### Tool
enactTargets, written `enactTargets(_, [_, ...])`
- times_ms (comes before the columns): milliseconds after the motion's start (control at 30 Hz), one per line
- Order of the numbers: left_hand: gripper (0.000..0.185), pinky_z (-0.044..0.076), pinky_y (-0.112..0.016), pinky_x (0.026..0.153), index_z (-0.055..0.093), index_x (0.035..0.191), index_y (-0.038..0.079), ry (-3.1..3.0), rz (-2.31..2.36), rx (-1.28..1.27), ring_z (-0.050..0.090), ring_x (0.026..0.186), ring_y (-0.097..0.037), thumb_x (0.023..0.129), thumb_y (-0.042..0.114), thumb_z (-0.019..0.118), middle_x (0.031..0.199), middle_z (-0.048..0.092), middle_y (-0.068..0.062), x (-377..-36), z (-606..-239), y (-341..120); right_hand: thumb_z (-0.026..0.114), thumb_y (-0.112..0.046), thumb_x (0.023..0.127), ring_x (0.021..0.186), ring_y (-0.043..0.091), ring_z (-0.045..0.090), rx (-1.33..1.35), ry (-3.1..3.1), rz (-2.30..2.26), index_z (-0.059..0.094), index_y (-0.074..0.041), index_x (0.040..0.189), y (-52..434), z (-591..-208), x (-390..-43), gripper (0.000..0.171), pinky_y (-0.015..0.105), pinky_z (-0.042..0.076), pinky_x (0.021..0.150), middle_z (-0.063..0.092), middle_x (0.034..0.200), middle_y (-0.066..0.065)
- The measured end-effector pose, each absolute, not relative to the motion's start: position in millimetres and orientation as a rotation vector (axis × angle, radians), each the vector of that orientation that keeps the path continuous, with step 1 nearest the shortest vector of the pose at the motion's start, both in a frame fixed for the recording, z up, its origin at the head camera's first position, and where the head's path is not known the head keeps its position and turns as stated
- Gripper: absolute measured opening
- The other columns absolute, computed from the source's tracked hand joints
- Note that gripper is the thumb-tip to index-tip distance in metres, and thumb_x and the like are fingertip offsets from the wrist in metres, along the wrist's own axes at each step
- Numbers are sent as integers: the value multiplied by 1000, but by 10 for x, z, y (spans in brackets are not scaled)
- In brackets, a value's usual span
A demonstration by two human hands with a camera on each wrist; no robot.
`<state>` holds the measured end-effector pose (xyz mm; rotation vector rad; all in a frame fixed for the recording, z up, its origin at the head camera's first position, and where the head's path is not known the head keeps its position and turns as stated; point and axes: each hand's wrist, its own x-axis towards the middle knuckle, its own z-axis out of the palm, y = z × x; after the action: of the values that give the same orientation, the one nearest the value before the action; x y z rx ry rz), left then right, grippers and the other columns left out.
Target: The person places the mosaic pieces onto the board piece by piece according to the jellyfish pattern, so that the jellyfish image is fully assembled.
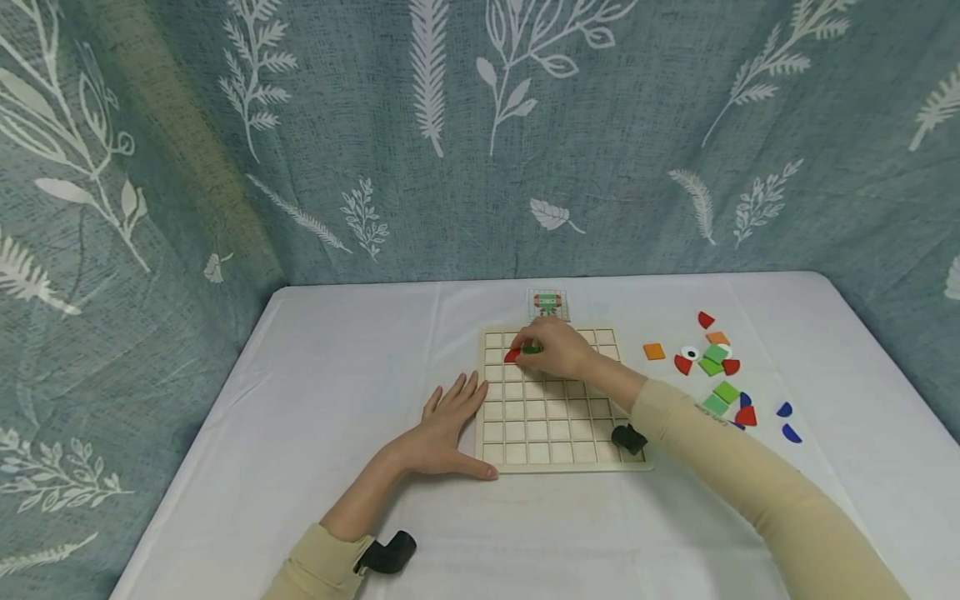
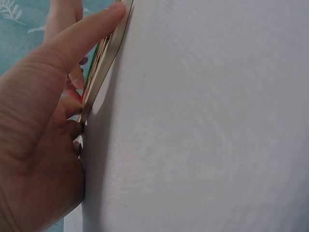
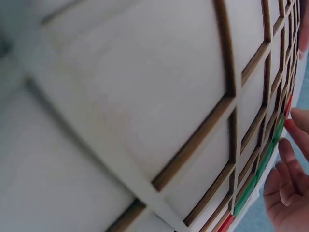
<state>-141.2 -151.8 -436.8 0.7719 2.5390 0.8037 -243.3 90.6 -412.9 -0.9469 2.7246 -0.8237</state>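
Observation:
A pale wooden grid board [image 1: 515,432] lies on the table, divided into small square cells. My right hand [image 1: 558,346] reaches over its upper part and pinches a red rounded-edge piece [image 1: 512,356] between thumb and fingertips. Beside those fingers a green piece [image 1: 532,347] shows, partly covered by the hand. Green pieces [image 3: 264,157] line the board's far edge in the right wrist view, with a red piece [image 3: 225,223] at the near end of the row. My left hand [image 1: 442,429] rests spread at the board's left edge, its thumb by the lower left corner.
Behind the board lies a small pattern card [image 1: 548,303]. Loose pieces are scattered to the right, including an orange square [image 1: 654,352], a green square [image 1: 726,392], a red piece [image 1: 746,416], a blue half-circle [image 1: 791,433] and a white eye disc [image 1: 689,353]. A curtain [image 1: 480,208] hangs behind the table.

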Motion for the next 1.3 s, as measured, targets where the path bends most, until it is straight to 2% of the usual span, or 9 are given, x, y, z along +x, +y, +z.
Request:
enactTargets(233, [120,-9,-55,114,6,156,4,2535,808,765,-13,148,-26,75,56,78,162,-5,-12,-1401,-4365,-1513,60,-15,98,88,24,59,-955,2693,-1060,69,-4,118,1115,-4118,-2383,25,40,49,73,66,109,11])
enactTargets(400, [121,-9,-54,114,6,156,4,2539,809,758,-12,148,-26,74,55,79,162,-5,-11,-1398,-4371,-1522,57,-22,100,92,24,58,-671,2696,-1194,69,-8,120,1483,-4081,-2292,27,36,47,67,64,114,10])
enactTargets(533, [121,-10,-54,114,7,156,4,2539,814,756,-12,148,-26,74,55,79,162,-5,-11,-1398,-4370,-1524,56,-25,101,99,27,58,-459,2748,-1209,68,-8,120,1908,-4093,-2242,29,34,49,68,63,121,13])
enactTargets(767, [120,-10,-54,113,8,156,4,2539,829,766,-13,148,-26,74,55,79,163,-5,-12,-1399,-4371,-1516,59,-22,99,98,30,57,-198,2839,-1074,67,-5,120,2563,-4143,-2172,28,29,49,66,66,113,17])
enactTargets(900, [121,-10,-53,114,8,156,5,2543,819,755,-13,148,-25,73,55,79,163,-5,-11,-1404,-4383,-1500,64,-19,96,100,32,55,-224,2872,-979,66,-1,120,2732,-4171,-2142,31,30,50,68,65,115,19])
enactTargets(1133, [122,-10,-52,114,8,157,5,2551,809,720,-12,148,-25,72,56,80,163,-4,-10,-1396,-4367,-1485,70,-12,91,103,36,56,-452,2934,-879,67,4,118,2748,-4231,-2167,32,51,47,86,65,115,22])
enactTargets(1300, [122,-10,-53,114,9,157,5,2550,804,721,-12,148,-25,72,56,80,163,-4,-10,-1401,-4368,-1483,72,-11,89,103,36,56,-514,2966,-851,68,4,114,2717,-4235,-2188,30,53,45,88,65,111,21])
